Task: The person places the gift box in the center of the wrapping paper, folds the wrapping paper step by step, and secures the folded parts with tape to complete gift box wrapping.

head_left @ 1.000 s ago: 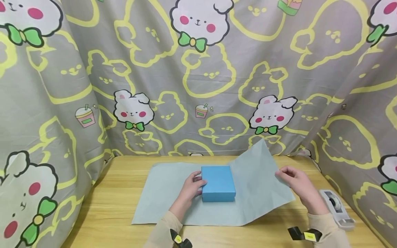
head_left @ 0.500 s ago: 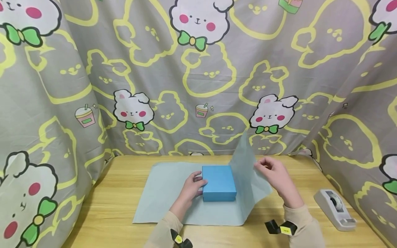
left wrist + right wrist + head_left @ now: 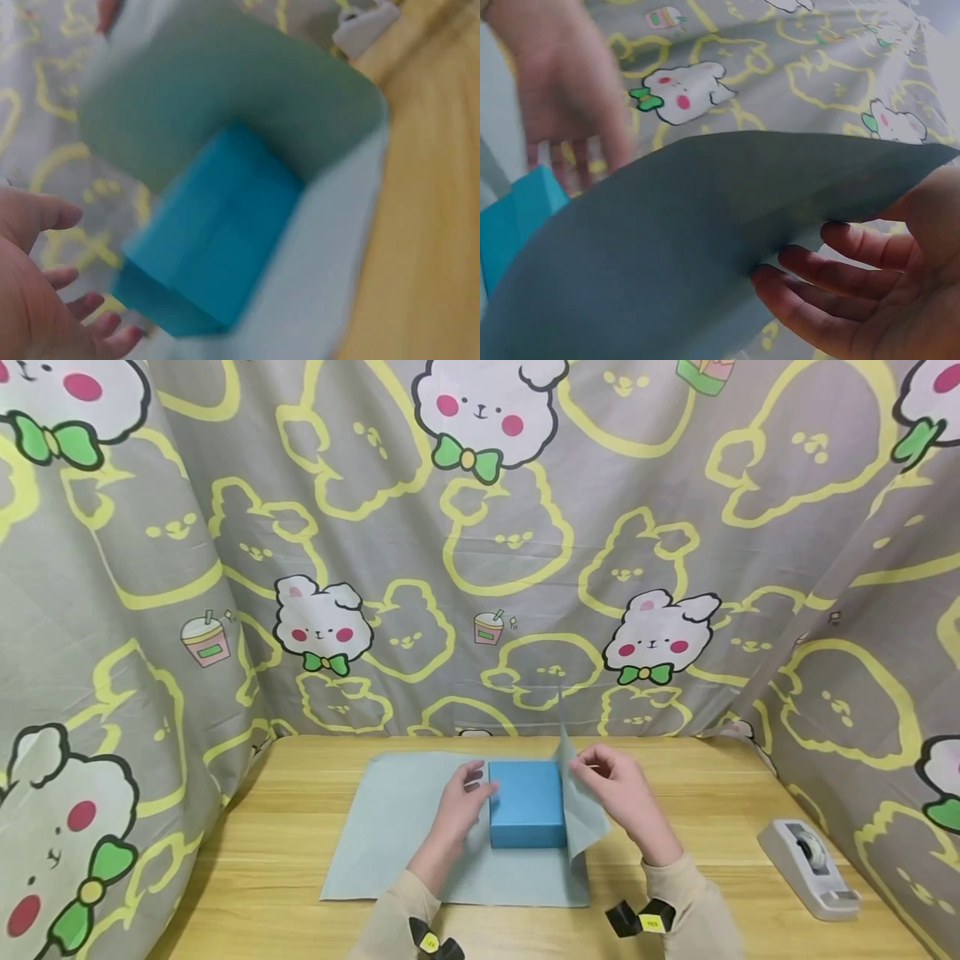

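Beige sleeves [image 3: 693, 897] reaching the wrists, angular black pieces [image 3: 622, 918] at both forearms, yellow labels [image 3: 651, 923] with dark markings

Your head view is bright and crisp, your dimmer left wrist view smears the square, bright-blue box [image 3: 217, 232], and your right wrist view blurs your bare left hand [image 3: 566, 82] at ten o'clock.

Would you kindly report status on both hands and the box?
Right hand pinching pale sheet, one end raised. Left hand beside blue box, not gripping. Box on sheet, top uncovered. Tape dispenser off right, clear.
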{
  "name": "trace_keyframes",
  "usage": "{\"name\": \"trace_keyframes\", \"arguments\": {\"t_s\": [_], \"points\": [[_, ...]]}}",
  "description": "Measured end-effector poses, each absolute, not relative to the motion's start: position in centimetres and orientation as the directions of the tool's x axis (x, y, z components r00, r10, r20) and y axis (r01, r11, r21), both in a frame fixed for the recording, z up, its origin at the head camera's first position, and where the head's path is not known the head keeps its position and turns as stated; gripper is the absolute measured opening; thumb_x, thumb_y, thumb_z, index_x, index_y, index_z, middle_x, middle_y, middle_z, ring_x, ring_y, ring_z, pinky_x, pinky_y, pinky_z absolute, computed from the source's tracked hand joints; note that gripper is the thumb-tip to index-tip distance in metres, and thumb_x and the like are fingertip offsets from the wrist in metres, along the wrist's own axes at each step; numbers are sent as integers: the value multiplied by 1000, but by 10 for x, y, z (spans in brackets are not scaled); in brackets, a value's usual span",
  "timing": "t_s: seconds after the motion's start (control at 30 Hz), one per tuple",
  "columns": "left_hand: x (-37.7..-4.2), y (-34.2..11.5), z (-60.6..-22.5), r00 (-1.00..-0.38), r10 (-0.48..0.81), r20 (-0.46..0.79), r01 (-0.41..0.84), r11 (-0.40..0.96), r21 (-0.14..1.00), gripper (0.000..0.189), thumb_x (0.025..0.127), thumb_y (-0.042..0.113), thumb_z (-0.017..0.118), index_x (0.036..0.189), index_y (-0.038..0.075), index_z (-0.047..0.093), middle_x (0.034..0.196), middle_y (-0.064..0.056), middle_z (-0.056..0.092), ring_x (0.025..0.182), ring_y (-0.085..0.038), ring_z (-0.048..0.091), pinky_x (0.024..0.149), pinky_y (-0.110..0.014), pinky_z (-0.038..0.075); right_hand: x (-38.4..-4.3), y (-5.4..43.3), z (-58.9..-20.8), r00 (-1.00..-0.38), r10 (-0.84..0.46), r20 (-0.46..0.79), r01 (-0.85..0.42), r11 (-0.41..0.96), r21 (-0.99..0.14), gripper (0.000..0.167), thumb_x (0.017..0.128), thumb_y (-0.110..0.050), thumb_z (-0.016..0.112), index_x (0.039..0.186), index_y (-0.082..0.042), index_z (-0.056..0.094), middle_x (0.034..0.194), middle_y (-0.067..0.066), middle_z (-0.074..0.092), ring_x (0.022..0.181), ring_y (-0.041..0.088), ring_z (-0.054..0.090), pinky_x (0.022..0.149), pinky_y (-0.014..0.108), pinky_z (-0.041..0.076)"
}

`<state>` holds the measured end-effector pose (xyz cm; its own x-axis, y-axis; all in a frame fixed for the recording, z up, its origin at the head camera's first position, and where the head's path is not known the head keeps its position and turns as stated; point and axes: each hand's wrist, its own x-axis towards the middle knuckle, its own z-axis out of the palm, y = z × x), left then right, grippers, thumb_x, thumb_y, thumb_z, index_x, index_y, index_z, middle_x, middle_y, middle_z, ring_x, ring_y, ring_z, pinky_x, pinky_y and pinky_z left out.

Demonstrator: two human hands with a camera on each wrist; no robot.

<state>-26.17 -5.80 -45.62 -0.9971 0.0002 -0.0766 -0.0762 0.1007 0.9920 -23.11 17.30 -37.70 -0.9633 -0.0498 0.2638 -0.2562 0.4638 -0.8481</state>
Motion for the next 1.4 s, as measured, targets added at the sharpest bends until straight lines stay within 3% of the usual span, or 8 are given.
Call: {"name": "trace_keyframes", "arguments": {"t_s": [0.27, 0.4, 0.53, 0.8, 1.07, 1.23, 1.4], "points": [[-242, -56, -413, -974, 224, 18, -2, -87, 996, 51, 96, 36, 60, 137, 6, 53, 136, -20, 57, 122, -34, 59, 98, -39, 53, -227, 155, -382, -938, -124, 323, -341, 492, -801, 9, 91, -16, 68, 86, -8, 67, 79, 4, 64, 67, 7, 53, 60, 22, 46], [-235, -53, -405, -963, 264, 48, 17, -117, 993, 52, 98, 37, 56, 139, 4, 51, 139, -22, 54, 123, -34, 58, 99, -38, 53, -226, 147, -386, -922, -164, 350, -383, 515, -767, 8, 90, -14, 69, 85, -9, 67, 74, 1, 61, 64, 6, 50, 57, 21, 44], [-234, -50, -406, -964, 262, 50, 22, -111, 994, 56, 99, 38, 54, 140, 1, 48, 139, -21, 55, 121, -32, 60, 100, -39, 52, -223, 139, -390, -918, -191, 348, -395, 527, -752, 8, 89, -15, 69, 84, -10, 67, 73, 0, 61, 63, 5, 49, 56, 20, 44], [-236, -47, -410, -976, 216, 18, -8, -122, 993, 59, 98, 40, 55, 140, 0, 48, 132, -22, 57, 100, -20, 68, 93, -35, 56, -220, 126, -399, -913, -259, 316, -407, 529, -744, 5, 91, -18, 68, 88, -14, 66, 84, -1, 68, 79, 9, 66, 73, 20, 56], [-241, -48, -417, -989, 146, -34, -55, -141, 989, 59, 94, 41, 63, 133, -1, 50, 126, -21, 58, 89, -18, 70, 86, -34, 59, -219, 122, -401, -903, -332, 273, -414, 504, -758, 13, 92, -28, 67, 93, -15, 68, 92, 0, 69, 87, 16, 69, 76, 23, 58], [-244, -49, -421, -991, 121, -61, -80, -155, 985, 52, 92, 33, 67, 127, -2, 53, 113, -19, 63, 80, -15, 69, 81, -31, 60, -219, 121, -401, -899, -358, 253, -412, 493, -766, 20, 92, -34, 66, 95, -14, 67, 93, 0, 69, 87, 18, 69, 74, 21, 56], [-247, -51, -426, -994, 91, -67, -80, -155, 985, 36, 93, 22, 64, 118, -4, 57, 96, -8, 63, 74, -12, 66, 73, -27, 59, -219, 121, -402, -893, -382, 240, -413, 480, -774, 23, 93, -37, 64, 97, -15, 68, 96, 1, 69, 88, 19, 68, 73, 20, 55]]}}
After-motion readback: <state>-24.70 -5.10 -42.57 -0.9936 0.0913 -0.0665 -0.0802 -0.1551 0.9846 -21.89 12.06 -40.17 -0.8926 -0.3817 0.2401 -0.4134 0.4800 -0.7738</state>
